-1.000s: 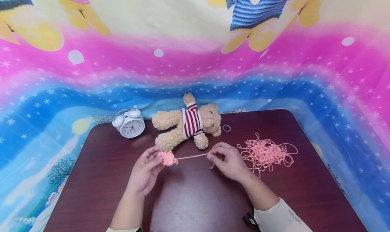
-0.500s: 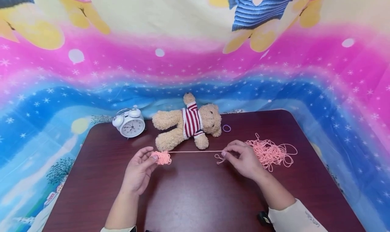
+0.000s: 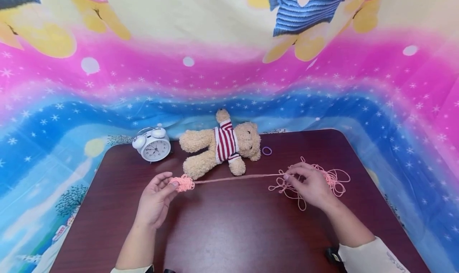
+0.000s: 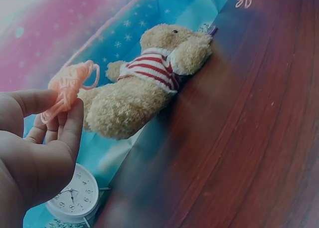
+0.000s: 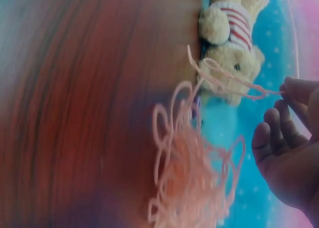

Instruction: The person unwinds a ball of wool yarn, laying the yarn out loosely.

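Note:
Between thumb and fingers, my left hand (image 3: 155, 201) pinches a small wound bundle of pink yarn (image 3: 183, 183), also seen close up as a yarn bundle (image 4: 67, 88) in the left wrist view. A strand of yarn (image 3: 236, 178) stretches from the bundle across to my right hand (image 3: 310, 185), which pinches it between thumb and forefinger. Loose loops (image 5: 224, 81) dangle from those right fingertips. Under and behind the right hand lies a tangled heap of the same yarn (image 3: 335, 181), partly hidden by that hand in the head view.
A teddy bear (image 3: 226, 145) in a striped shirt lies on its back at the table's far side. Left of it stands a white alarm clock (image 3: 155, 148). A purple ring (image 3: 267, 150) lies by the bear's head. Printed cloth (image 3: 229, 81) hangs behind the table (image 3: 222, 233).
My right hand has moved right, over the yarn heap, drawing out a longer strand. The left hand has shifted a little left with the bundle. Bear, clock and ring stay put.

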Motion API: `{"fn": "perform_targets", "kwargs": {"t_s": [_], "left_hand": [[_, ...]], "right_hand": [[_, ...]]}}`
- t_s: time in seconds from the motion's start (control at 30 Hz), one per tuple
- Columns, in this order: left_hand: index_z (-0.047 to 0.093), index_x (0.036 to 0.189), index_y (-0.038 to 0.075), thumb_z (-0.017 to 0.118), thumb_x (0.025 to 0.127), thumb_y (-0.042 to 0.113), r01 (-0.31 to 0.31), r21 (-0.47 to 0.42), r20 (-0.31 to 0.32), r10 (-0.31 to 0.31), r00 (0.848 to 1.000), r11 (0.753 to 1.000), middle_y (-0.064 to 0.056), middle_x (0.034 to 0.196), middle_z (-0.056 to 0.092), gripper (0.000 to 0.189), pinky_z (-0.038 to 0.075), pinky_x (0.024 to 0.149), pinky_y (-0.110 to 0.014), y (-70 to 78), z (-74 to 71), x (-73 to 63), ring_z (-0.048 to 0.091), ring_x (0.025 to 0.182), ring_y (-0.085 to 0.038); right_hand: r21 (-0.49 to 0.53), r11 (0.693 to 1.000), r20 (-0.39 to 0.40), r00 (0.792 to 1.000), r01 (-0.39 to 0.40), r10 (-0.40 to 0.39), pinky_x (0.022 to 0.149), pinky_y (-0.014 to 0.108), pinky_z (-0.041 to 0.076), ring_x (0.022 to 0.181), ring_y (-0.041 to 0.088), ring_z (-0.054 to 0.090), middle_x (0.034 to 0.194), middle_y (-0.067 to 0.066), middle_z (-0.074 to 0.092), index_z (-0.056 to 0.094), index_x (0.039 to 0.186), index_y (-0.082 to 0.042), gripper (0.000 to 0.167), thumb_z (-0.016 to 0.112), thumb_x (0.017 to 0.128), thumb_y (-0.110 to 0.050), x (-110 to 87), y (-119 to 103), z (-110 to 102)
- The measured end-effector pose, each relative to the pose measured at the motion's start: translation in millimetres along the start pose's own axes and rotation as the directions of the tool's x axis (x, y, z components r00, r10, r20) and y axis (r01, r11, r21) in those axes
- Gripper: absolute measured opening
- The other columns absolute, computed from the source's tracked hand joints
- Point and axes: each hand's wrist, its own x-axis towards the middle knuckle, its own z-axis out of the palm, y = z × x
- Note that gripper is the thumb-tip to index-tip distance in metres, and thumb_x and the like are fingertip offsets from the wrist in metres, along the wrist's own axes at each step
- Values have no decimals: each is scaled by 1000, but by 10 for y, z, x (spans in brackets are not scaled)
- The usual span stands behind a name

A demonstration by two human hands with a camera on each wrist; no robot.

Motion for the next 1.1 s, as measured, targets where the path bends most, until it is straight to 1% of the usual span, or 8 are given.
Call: {"fn": "perform_targets", "kwargs": {"t_s": [0.2, 0.4, 0.43, 0.57, 0.67, 0.8, 0.93, 1.1], "left_hand": [[59, 120, 12, 63, 99, -7, -2, 6, -36, 3, 999, 1000, 2, 99, 59, 29, 59, 82, -24, 55, -87, 30, 63, 87, -7], [58, 121, 12, 63, 99, -6, -5, -2, -46, 4, 999, 1000, 2, 99, 58, 29, 58, 83, -24, 96, -176, 34, 64, 88, -8], [58, 121, 12, 64, 99, -6, -5, -4, -48, 5, 999, 1000, 2, 99, 58, 29, 58, 83, -24, 102, -192, 31, 64, 88, -8], [59, 121, 11, 65, 99, -4, -8, -9, -59, 7, 998, 1000, 2, 101, 58, 28, 58, 84, -25, 124, -257, 17, 65, 90, -8], [60, 121, 11, 66, 98, -4, -15, -14, -66, 14, 998, 1000, 1, 102, 58, 28, 58, 84, -24, 140, -307, 6, 66, 90, -8], [61, 120, 11, 65, 98, -6, -30, -31, -71, 28, 997, 999, 2, 101, 61, 28, 59, 84, -25, 151, -368, -2, 66, 90, -8], [60, 119, 11, 64, 98, -7, -36, -47, -70, 33, 997, 998, 1, 99, 63, 28, 59, 84, -25, 154, -420, -6, 67, 89, -9], [59, 120, 10, 64, 99, -4, -33, -39, -70, 30, 997, 999, 2, 97, 62, 25, 59, 83, -25, 157, -464, -13, 67, 87, -10]], "right_hand": [[-42, 998, -30, 999, -46, 45, 56, 20, 49, 81, 10, 62, 103, -5, 71, 80, 97, -19, 4, 79, 94, -20, -52, 166, -221], [-104, 992, -51, 997, -67, 62, 61, 17, 47, 83, 4, 59, 103, -5, 71, 79, 98, -19, 4, 77, 95, -20, -103, 309, -449], [-109, 992, -56, 997, -67, 62, 59, 17, 47, 78, 4, 60, 103, -4, 71, 79, 98, -18, 4, 78, 95, -20, -113, 333, -485], [-134, 988, -87, 994, -74, 63, 64, 16, 46, 78, 6, 61, 101, -4, 72, 79, 98, -17, 4, 78, 95, -19, -155, 423, -625], [-146, 985, -105, 992, -88, 73, 73, 15, 43, 87, 3, 60, 100, -3, 72, 80, 98, -17, 5, 77, 95, -19, -183, 485, -724], [-166, 981, -123, 989, -98, 78, 79, 15, 42, 94, -7, 56, 102, -1, 73, 80, 101, -17, 7, 78, 94, -20, -215, 587, -835], [-162, 981, -148, 985, -107, 84, 80, 16, 41, 98, -10, 52, 102, 2, 74, 80, 100, -17, 7, 79, 93, -18, -237, 703, -899], [-147, 980, -176, 979, -133, 107, 83, 9, 36, 100, -13, 49, 102, 5, 73, 79, 98, -14, 6, 79, 93, -17, -241, 780, -955]]}}
